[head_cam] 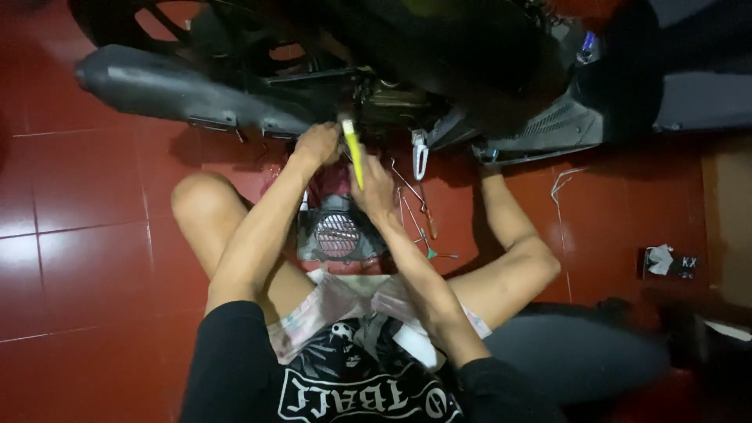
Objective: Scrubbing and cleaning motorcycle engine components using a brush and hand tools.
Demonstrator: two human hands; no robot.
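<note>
From the head camera, the person sat on the red tiled floor [86, 258] with both knees spread, facing the underside of a scooter [407, 70] that filled the far part of the scene. Its grey exhaust pipe [172, 90] ran along the far left, and a spoked wheel [157, 19] showed behind it.

The left hand [317, 145] was reached up to the scooter's underside just beside the exhaust's right end, with the fingers curled in against the metal parts there. Whether they had closed on anything could not be told.

The right hand [370, 188] sat just right of the left one, closed around a tool with a yellow handle [352, 149]. The handle stood up from the fist and pointed toward the scooter's engine area, close to the left hand.

Between the knees, just near of the hands, a black round-grilled fan cover [338, 233] lay on the floor. To its right lay a few thin metal tools [419, 211], one with a reddish grip and one with a green tip. A white open-ended wrench [420, 155] hung or lay just below the scooter's edge, right of the right hand.

Well apart on the far right, a small dark box with a crumpled white scrap [666, 261] rested on the floor beside a brown cardboard edge [728, 219]. A thin wire [565, 182] lay on the tiles nearby.
</note>
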